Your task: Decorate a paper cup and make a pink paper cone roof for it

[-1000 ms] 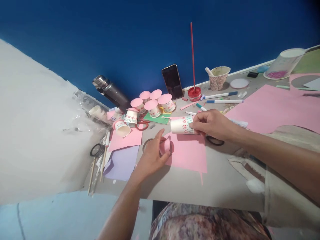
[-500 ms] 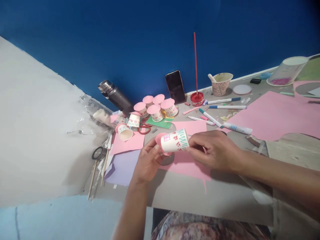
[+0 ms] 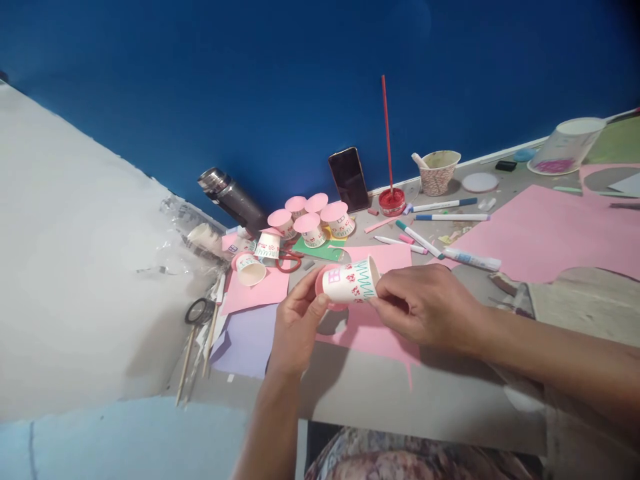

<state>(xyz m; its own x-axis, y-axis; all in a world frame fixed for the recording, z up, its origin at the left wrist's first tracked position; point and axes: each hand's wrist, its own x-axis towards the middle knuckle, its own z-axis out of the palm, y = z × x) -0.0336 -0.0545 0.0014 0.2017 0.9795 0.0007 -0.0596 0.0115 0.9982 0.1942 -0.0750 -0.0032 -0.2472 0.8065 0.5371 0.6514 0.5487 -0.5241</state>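
Note:
A small white paper cup (image 3: pixel 347 283) lies sideways in the air between my hands, its mouth to the right. Drawn on it are a pink window, red flowers and a green zigzag. Against its base, on the left, is a pink paper disc (image 3: pixel 320 287). My left hand (image 3: pixel 299 320) holds the disc and base end, fingers behind and thumb in front. At the mouth, my right hand (image 3: pixel 420 303) pinches the rim with curled fingers. Below the cup lies a pink sheet (image 3: pixel 380 327) with a round hole cut in it.
Several decorated cups with pink disc tops (image 3: pixel 310 230) stand at the back left, near a dark flask (image 3: pixel 233 200) and red-handled scissors (image 3: pixel 289 261). A phone (image 3: pixel 349 179) leans on the wall beside a red paint pot (image 3: pixel 391 202). Markers (image 3: pixel 453 217) and black tape (image 3: pixel 199 311) lie about.
My left thumb has shifted along the disc's edge and the left hand sits slightly further right. The cup stays in both hands, and the view has tilted a little.

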